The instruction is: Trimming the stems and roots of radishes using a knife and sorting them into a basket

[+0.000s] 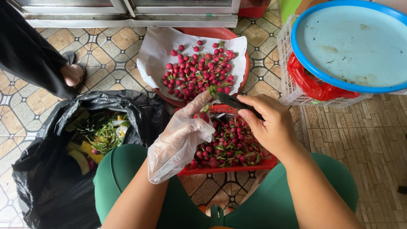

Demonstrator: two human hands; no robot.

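My left hand (pixel 182 135), in a loose clear plastic glove, pinches a small red radish (pixel 202 115) with a green stem at its top. My bare right hand (pixel 267 123) grips a dark-handled knife (pixel 232 101) whose tip meets the stem. Both hands hover over a red rectangular basket (pixel 229 169) filled with untrimmed red radishes and green bits. Just beyond it a round red tray (pixel 243 80) lined with white paper (pixel 154 55) holds several trimmed radishes (pixel 197 70).
A black rubbish bag (pixel 42 169) with vegetable scraps sits open at the left. Another person's dark sleeve and foot in a sandal (pixel 72 72) are at the far left. A white crate (pixel 292 85) with a red bag and blue lid (pixel 352 42) stands right.
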